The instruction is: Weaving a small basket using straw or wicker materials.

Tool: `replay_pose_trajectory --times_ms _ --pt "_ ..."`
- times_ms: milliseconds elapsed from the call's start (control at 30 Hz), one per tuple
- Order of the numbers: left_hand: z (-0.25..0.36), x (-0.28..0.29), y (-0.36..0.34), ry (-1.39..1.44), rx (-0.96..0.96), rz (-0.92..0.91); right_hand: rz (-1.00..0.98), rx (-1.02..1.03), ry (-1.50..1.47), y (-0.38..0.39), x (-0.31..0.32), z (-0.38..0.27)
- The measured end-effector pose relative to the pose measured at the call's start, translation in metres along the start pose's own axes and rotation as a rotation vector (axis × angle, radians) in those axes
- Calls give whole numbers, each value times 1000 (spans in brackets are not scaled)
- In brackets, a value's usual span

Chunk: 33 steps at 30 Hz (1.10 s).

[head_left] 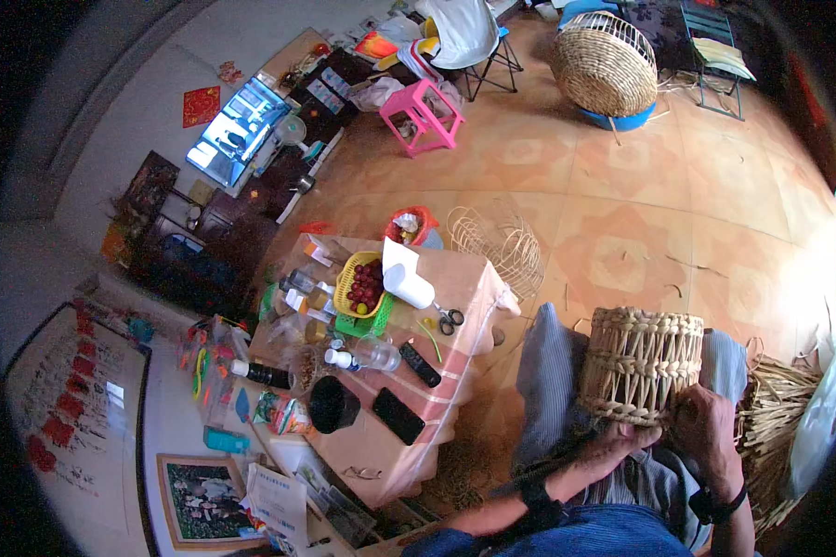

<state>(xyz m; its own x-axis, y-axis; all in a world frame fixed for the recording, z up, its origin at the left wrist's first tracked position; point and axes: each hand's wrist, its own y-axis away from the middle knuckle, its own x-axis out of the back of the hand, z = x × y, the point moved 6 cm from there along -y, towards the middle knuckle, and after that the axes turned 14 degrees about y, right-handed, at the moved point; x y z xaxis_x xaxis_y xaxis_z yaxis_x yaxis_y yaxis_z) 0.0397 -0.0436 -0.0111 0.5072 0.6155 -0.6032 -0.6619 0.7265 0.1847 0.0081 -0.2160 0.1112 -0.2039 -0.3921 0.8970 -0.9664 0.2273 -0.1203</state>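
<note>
A round basket [641,364] of pale woven straw rests on my lap, with thick braided bands around both ends and an openwork zigzag between them. From below, my left hand [625,436] grips its near braided rim; most of those fingers are hidden under the basket. My right hand [703,425] is closed at the right end of that same rim, its fingers pressed together against the braid. Whatever it pinches there is hidden. Dark bands circle both my wrists. Striped grey trousers [550,385] show on either side of the basket.
To my right lies a bundle of dry straw [776,418] beside a plastic bag [822,422]. On my left, a cloth-covered table [469,288] holds scissors [450,321], a remote [420,364], a phone [398,415] and bottles. Farther off are a wicker frame [502,246], a pink stool [423,116] and a large basket [608,70].
</note>
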Motion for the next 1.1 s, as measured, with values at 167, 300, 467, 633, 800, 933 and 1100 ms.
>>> replay_pose_trajectory --times_ms 167,300,467,633,800,933,1100 --pt "49 -42 0 30 44 257 45 58 149 11 -28 37" --pt "69 -56 7 76 59 294 8 114 265 3 -9 8" --pt "-9 -22 -8 458 95 346 -70 139 217 3 -13 5" --pt "-14 -23 -15 581 148 218 -68 173 202 7 -33 30" --pt "-28 -19 -15 649 104 219 -57 180 166 14 -45 43" --pt "18 -24 -5 -158 144 93 -180 255 175 9 -19 21" --pt "10 -9 -7 -252 87 9 -69 317 239 12 -15 13"
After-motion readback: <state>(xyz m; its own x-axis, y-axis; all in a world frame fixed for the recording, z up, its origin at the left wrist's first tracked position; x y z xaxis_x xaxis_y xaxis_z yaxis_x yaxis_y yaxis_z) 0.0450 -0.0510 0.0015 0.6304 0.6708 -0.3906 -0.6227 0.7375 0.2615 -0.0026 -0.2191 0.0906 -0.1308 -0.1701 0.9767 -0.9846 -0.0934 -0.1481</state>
